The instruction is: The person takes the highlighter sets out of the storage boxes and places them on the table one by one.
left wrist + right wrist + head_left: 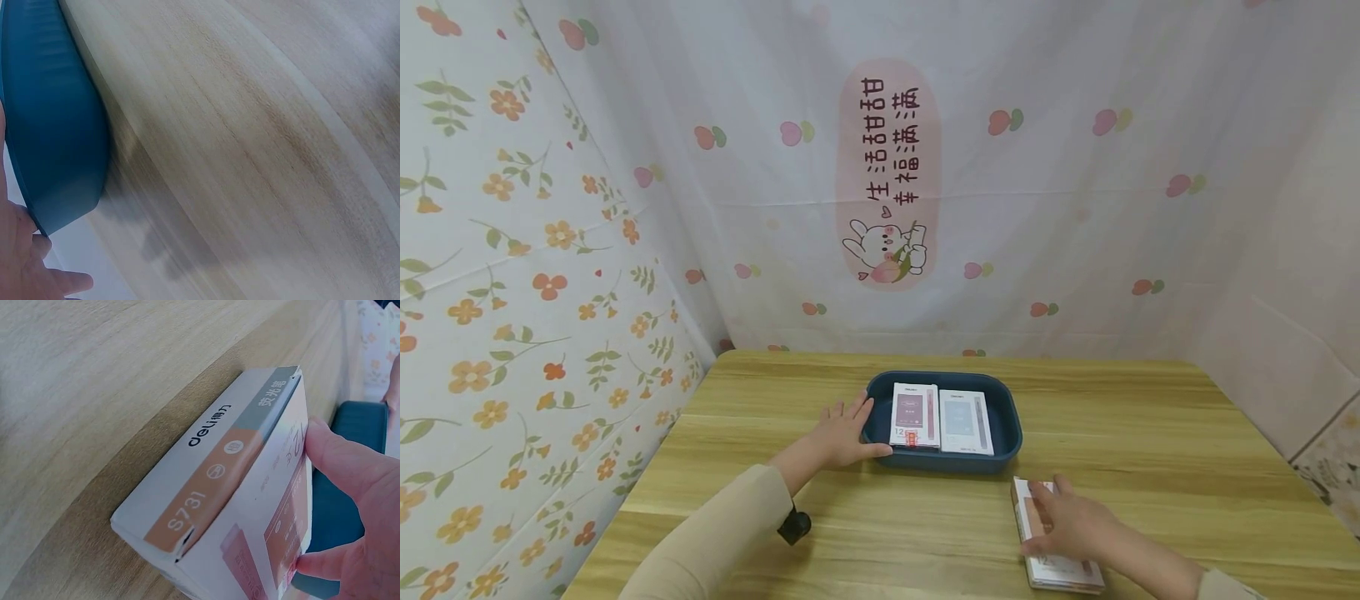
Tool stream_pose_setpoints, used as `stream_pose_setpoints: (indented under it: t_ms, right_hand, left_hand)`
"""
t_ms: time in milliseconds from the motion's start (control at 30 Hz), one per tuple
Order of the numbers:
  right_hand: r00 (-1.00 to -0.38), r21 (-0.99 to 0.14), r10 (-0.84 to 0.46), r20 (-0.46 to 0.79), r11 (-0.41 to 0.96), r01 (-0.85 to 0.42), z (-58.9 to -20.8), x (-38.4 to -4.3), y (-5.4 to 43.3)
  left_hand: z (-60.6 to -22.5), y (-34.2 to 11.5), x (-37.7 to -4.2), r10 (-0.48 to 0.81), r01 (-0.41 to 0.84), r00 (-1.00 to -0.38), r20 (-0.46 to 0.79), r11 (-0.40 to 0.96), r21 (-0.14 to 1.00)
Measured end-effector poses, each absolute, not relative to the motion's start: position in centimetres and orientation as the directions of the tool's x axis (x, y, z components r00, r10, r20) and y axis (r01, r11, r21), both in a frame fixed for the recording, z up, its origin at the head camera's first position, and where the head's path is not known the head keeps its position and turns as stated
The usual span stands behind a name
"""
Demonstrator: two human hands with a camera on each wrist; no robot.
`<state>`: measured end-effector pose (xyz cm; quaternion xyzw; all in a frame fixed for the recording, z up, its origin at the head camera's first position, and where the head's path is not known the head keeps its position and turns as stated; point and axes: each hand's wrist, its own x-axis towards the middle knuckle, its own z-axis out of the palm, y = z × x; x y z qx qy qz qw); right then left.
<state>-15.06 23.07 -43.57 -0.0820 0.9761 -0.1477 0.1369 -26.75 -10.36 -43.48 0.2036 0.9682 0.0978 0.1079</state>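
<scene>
Touching a blue bin (942, 463) just below the head view's center, a person's left hand (844, 437) spreads nearly straight fingers before us; two boxes (913, 413) lie side by side inside. At lower right, the right hand (1071, 527) rests loosely spread on a third box (1058, 568). Left wrist view: fingers meet the bin, lower left. Right wrist view: thumb and finger touch the third box, center.
</scene>
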Motion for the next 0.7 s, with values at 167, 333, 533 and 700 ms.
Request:
stream_pose_setpoints:
  t_ms: [167, 333, 533, 700]
  right_hand:
    - [-0.949, -0.311, -0.205, -0.240, 0.942, -0.125, -43.50, -15.03, 23.13]
    - [-0.947, -0.301, -0.218, -0.235, 0.943, -0.142, -43.35, -14.98, 23.29]
    - [-0.947, -0.280, -0.216, -0.237, 0.949, -0.146, -43.03, -15.08, 23.25]
    - [-0.949, -0.277, -0.216, -0.230, 0.949, -0.149, -43.12, -15.10, 23.28]
  left_hand:
    - [-43.24, -10.34, -26.62, 0.418, 0.375, -0.894, -0.163, 0.895, 0.241]
    - [-43.19, -10.31, -26.62, 0.425, 0.379, -0.890, -0.167, 0.892, 0.248]
    - [-43.28, -10.36, -26.67, 0.419, 0.375, -0.891, -0.173, 0.896, 0.240]
    - [-43.25, -10.41, -26.63, 0.422, 0.378, -0.891, -0.169, 0.895, 0.237]
